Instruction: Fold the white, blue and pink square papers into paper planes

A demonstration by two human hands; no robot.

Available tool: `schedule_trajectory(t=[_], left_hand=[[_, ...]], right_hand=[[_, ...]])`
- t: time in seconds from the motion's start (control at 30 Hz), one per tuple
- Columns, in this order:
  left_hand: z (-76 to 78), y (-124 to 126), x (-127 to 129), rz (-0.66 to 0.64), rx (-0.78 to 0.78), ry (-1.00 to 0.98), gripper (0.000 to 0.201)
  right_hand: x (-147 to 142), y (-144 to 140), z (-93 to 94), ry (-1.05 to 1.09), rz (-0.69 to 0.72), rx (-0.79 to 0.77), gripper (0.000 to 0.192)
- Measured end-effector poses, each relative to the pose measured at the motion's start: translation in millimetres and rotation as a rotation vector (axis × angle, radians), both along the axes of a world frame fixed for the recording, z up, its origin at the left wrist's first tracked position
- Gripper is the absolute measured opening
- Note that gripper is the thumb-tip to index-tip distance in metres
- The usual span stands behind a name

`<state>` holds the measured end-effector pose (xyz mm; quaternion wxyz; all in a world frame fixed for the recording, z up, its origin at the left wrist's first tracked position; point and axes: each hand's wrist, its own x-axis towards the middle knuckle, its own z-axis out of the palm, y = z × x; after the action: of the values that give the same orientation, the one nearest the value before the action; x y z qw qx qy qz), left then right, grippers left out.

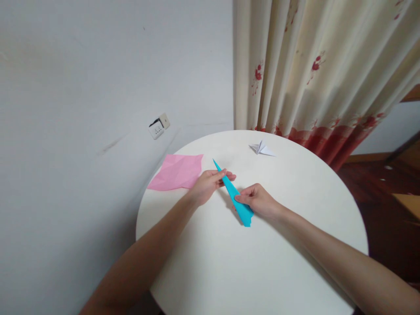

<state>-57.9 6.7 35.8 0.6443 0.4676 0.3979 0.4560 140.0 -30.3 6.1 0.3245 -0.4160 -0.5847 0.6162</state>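
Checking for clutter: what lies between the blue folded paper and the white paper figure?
Only bare table separates the blue folded paper from the white paper figure, per the head view.

the near half of the round white table (262, 271) lies bare, crossed only by the person's forearms. a pink sheet (177, 172) overhangs the left edge, by the wall. a small white folded paper (261, 148) sits near the far edge, before the curtain (321, 65).
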Motion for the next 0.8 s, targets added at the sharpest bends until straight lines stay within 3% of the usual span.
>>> schedule_trajectory(t=[0.17,0.3,0.43,0.53,0.63,0.7,0.8], left_hand=[[1.3,10.1,-8.8,0.147,0.051,-0.040,0.030],[1.8,26.1,-27.4,0.364,0.107,-0.091,0.029],[4.1,29.5,-32.4,0.480,0.319,0.080,0.038],[10.2,21.0,-26.7,0.367,0.611,0.316,0.043],[13.0,13.8,-23.8,0.108,0.864,0.656,0.044],[10.4,13.5,-25.1,-0.067,0.978,0.898,0.038],[2.8,17.5,-28.1,-0.192,1.107,1.138,0.027]], right_hand=[[-0.9,-2.6,4.4,0.007,0.012,-0.037,0.039],[1.1,-3.6,8.7,-0.014,0.048,-0.077,0.037],[7.1,1.1,10.1,0.056,0.030,-0.123,0.037],[13.2,6.7,10.3,0.072,0.009,-0.126,0.038],[19.5,11.6,10.9,0.034,0.040,-0.115,0.040],[23.4,14.0,12.2,-0.001,0.077,-0.124,0.041],[28.6,16.1,15.9,-0.072,0.139,-0.149,0.041]])
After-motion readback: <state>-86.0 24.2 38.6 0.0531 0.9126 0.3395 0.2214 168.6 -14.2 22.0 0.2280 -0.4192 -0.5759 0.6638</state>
